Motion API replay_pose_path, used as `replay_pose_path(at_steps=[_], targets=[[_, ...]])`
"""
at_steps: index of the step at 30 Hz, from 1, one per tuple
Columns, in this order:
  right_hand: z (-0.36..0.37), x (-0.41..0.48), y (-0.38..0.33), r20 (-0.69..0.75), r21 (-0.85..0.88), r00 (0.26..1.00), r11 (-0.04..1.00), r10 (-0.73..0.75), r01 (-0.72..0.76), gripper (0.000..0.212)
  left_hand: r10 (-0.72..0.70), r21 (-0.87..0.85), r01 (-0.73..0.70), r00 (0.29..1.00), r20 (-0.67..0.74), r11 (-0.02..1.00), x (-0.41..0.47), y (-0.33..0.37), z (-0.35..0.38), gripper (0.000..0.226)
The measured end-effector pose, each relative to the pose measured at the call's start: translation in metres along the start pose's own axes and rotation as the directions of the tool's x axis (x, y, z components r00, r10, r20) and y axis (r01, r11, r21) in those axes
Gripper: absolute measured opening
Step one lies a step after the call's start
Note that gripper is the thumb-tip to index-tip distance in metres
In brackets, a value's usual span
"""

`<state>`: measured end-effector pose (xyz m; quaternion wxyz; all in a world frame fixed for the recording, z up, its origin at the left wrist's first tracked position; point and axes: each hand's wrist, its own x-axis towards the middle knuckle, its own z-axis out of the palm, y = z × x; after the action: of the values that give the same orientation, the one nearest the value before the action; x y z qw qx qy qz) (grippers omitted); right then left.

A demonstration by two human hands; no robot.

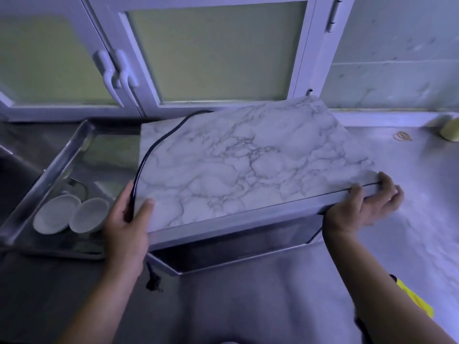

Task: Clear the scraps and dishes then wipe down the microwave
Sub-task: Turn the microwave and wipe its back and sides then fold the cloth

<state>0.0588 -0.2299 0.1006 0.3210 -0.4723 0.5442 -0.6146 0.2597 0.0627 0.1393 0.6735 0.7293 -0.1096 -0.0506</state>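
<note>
Left grip (126, 219) and right grip (360, 207) clasp the marble-patterned microwave's (248, 157) front corners.

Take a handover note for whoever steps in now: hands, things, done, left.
Left hand grips the microwave at its front left corner, over the black cord. Right hand grips the front right corner. Microwave sits askew on the counter, plug dangling in front. Two white bowls lie in the metal tray at left.
Done: bowls in tray.
Left: wiping; neither hand holds a cloth.
</note>
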Motion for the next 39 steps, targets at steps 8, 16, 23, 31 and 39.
replay_pose_path(at_steps=[8,16,23,31,39], targets=[[0.095,-0.002,-0.017,-0.093,-0.17,0.989,0.977,0.116,-0.131,0.059,0.037,0.107,-0.053,0.988,0.152,0.993,0.159,-0.008,0.037,0.048],[0.146,-0.004,-0.017,-0.114,-0.197,0.986,0.97,0.121,-0.142,0.058,0.075,0.111,-0.102,0.972,0.225,0.989,0.234,-0.016,0.058,0.045],[0.135,-0.008,-0.024,-0.039,-0.315,0.989,0.937,0.144,-0.149,0.06,0.001,0.136,-0.03,0.979,0.205,0.99,0.241,-0.019,0.056,0.061],[0.038,-0.072,-0.003,0.421,-0.447,0.902,0.888,0.098,0.112,0.06,-0.103,0.184,0.05,0.951,0.291,0.982,0.234,-0.005,0.051,0.053],[-0.048,-0.162,0.014,0.447,-0.504,0.852,0.864,0.271,-0.01,0.051,-0.041,0.25,-0.028,0.964,0.264,0.968,0.211,0.012,0.041,0.042]])
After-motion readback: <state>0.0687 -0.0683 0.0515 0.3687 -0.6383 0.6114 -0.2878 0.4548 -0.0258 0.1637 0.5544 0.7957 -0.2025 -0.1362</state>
